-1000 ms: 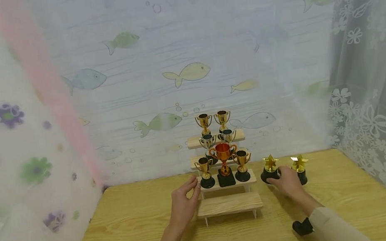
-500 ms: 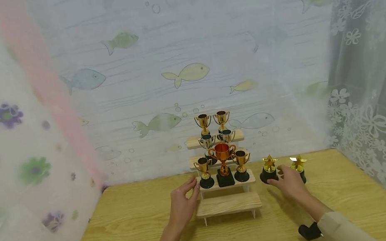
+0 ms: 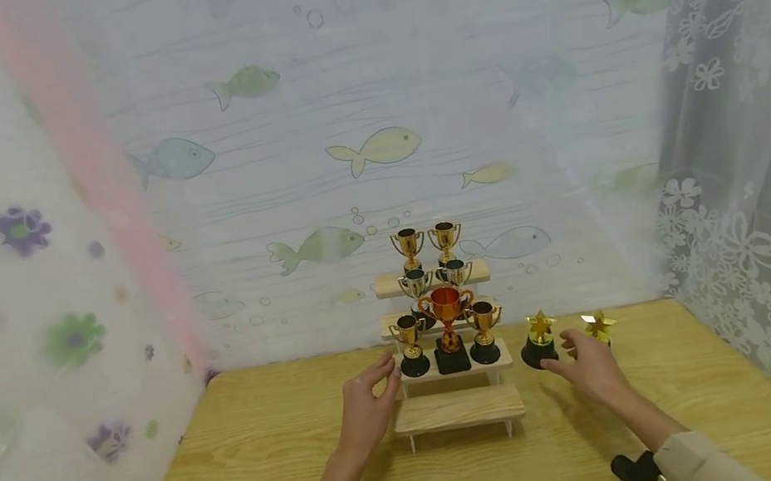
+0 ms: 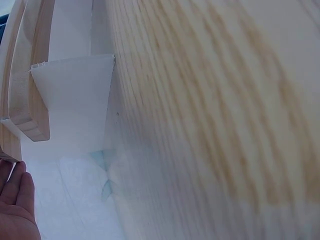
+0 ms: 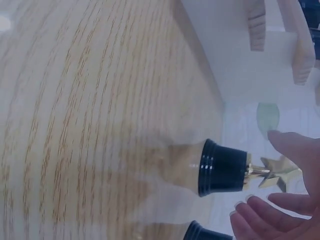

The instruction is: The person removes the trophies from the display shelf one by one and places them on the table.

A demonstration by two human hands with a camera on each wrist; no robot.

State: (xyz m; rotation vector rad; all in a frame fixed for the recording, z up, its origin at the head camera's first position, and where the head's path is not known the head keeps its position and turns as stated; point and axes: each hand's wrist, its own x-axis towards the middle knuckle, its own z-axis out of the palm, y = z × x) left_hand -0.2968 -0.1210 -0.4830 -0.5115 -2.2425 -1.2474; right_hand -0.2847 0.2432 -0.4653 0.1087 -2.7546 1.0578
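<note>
My left hand [image 3: 367,403] lies at the left end of the second-lowest step of a wooden display stand [image 3: 458,410], fingertips right at the step's edge. The left wrist view shows its fingers [image 4: 25,192] fairly straight by the wood. My right hand [image 3: 591,368] hovers beside a small gold star trophy [image 3: 541,350] on a black base, right of the stand, and holds nothing. In the right wrist view its thumb and fingers are spread apart, with this upright trophy [image 5: 222,170] beyond them. A second star trophy [image 3: 598,324] stands farther right, partly hidden by the hand.
Gold cups [image 3: 408,245], silver cups [image 3: 416,283] and one large orange-red cup [image 3: 446,307] fill the stand's upper steps. The lowest step is bare. A fish-print curtain [image 3: 365,109] hangs behind the wooden table [image 3: 274,443], with a lace curtain [image 3: 749,242] on the right.
My right hand has drawn back a little to the right, away from the left star trophy, now covering more of the right one. The left hand has stayed in place.
</note>
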